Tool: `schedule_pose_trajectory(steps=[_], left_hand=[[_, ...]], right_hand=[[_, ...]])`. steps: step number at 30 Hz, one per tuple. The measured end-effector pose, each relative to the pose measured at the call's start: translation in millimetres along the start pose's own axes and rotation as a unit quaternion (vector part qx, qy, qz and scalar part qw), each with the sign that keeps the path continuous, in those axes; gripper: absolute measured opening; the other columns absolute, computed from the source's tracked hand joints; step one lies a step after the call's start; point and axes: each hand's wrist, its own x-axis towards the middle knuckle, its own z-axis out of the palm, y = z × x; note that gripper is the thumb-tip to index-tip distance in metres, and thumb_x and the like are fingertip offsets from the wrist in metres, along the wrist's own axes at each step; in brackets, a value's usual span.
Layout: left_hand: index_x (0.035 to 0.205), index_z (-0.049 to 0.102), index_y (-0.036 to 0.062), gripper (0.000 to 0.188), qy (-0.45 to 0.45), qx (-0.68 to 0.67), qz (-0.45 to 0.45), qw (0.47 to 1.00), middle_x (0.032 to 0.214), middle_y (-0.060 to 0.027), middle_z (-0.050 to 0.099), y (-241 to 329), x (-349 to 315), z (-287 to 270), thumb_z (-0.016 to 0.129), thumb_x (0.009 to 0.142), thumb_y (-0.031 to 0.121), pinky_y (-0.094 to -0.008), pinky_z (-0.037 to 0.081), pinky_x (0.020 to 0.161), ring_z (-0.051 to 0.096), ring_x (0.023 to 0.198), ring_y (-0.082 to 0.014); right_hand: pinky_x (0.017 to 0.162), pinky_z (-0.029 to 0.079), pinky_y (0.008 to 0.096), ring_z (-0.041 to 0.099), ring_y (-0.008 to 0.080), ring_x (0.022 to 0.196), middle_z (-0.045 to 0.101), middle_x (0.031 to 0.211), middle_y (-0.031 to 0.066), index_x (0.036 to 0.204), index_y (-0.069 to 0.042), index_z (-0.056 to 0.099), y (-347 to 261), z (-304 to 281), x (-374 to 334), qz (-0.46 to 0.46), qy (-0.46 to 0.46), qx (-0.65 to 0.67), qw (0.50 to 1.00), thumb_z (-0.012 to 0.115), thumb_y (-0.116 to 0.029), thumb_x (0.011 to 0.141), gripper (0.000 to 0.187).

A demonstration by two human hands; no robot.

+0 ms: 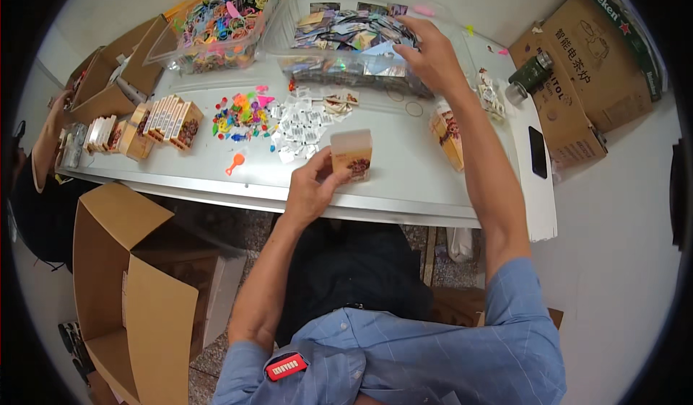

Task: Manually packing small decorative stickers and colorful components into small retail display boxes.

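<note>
My left hand (309, 188) is closed round a small cream-and-brown printed box (354, 161), held upright over the front of the table with its top end open. At the back, my right hand (431, 53) reaches over the right side of a clear plastic bin (317, 66) filled with shiny cards (350, 31). Its thumb and index finger are spread apart by the cards, and nothing shows gripped between them. Just beyond the held box lie a pile of small white printed packets (299, 127) and a heap of colourful little plastic toys (244, 116).
A second clear bin (218, 33) holds colourful bands. Rows of small boxes (173, 121) stand at left, beside a cardboard carton (119, 58) and another person's arm (52, 134). A big open carton (162, 311) sits below. A phone (538, 152) and dark green bottle (532, 71) lie right.
</note>
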Motion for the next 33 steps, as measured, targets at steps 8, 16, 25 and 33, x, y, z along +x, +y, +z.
schedule_pose_trajectory(steps=[8, 16, 25, 33], left_hand=[[0.139, 0.056, 0.0021, 0.054, -0.005, 0.085, 0.036, 0.996, 0.11, -0.0133, 0.074, 4.5, 0.7, -4.6, 0.076, 0.089, 0.005, -0.0316, 0.057, 0.085, 0.071, 0.093, -0.0174], [0.139, 0.055, 0.0013, 0.056, -0.006, 0.067, 0.021, 0.997, 0.109, -0.0141, 0.074, 5.4, 4.7, -7.8, 0.077, 0.088, 0.005, -0.0295, 0.056, 0.082, 0.07, 0.087, -0.015], [0.136, 0.056, -0.001, 0.053, -0.01, 0.011, -0.012, 1.0, 0.107, -0.0116, 0.076, -4.4, 5.7, -10.0, 0.078, 0.087, 0.005, -0.025, 0.054, 0.075, 0.065, 0.082, -0.0079], [0.131, 0.06, -0.0004, 0.047, -0.041, -0.01, -0.019, 0.999, 0.108, -0.0103, 0.075, 3.2, 6.0, -12.1, 0.077, 0.088, 0.004, -0.0254, 0.055, 0.078, 0.067, 0.085, -0.0088]], right_hand=[[0.092, 0.053, 0.0446, 0.067, 0.0335, 0.107, 0.07, 0.117, 0.0168, 0.124, -0.009, 0.067, 73.9, 28.7, 68.7, -0.133, -0.334, -0.154, 0.921, 0.074, -0.005, 0.076, 0.049], [0.07, 0.051, 0.0293, 0.061, 0.0152, 0.073, 0.064, 0.082, 0.006, 0.111, -0.004, 0.066, 46.4, -4.6, 65.9, -0.122, -0.219, -0.066, 0.966, 0.07, -0.003, 0.087, 0.024], [0.071, 0.061, 0.0303, 0.069, 0.0155, 0.08, 0.066, 0.091, 0.0085, 0.139, -0.001, 0.055, -64.4, -5.0, -58.6, 0.017, -0.036, 0.354, 0.934, 0.069, 0.006, 0.089, 0.052], [0.085, 0.055, 0.0281, 0.067, 0.0145, 0.093, 0.07, 0.099, 0.0064, 0.12, -0.004, 0.069, -48.0, 36.8, -110.7, 0.052, -0.058, 0.371, 0.925, 0.072, 0.01, 0.086, 0.037]])
